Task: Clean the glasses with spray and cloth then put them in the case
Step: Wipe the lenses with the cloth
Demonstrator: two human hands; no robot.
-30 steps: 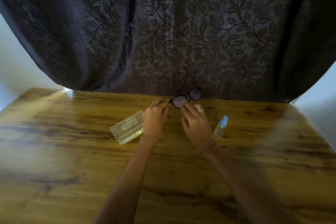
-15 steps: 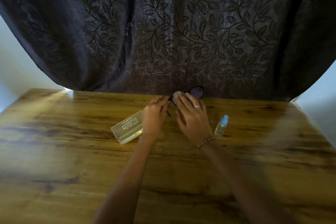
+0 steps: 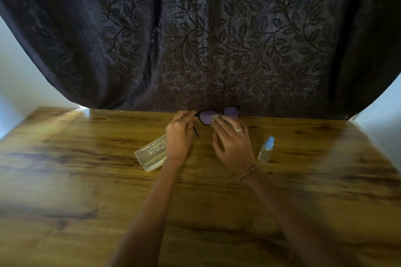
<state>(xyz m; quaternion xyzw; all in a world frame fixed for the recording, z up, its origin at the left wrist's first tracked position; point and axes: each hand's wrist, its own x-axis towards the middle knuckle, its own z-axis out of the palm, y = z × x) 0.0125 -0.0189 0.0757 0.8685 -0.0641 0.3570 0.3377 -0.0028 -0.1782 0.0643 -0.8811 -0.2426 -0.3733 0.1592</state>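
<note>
Black-framed glasses (image 3: 230,112) with purple-tinted lenses are held up above the far middle of the table. My left hand (image 3: 180,136) pinches their left corner, one temple arm hanging down beside it. My right hand (image 3: 233,145) holds a small pale cloth (image 3: 219,118) against the lower edge of the left lens. A pale translucent case (image 3: 152,154) lies shut on the table, partly behind my left wrist. The small spray bottle (image 3: 266,150) with a light blue cap stands upright just right of my right hand.
The wooden table (image 3: 86,191) stretches wide to both sides and toward me. A dark leaf-patterned curtain (image 3: 195,39) hangs right behind its far edge, close to the glasses. Pale walls show at both sides.
The cloth in my right hand has slid across the left lens, covering it half a second ago and now sitting at its lower right. My left hand has kept its hold.
</note>
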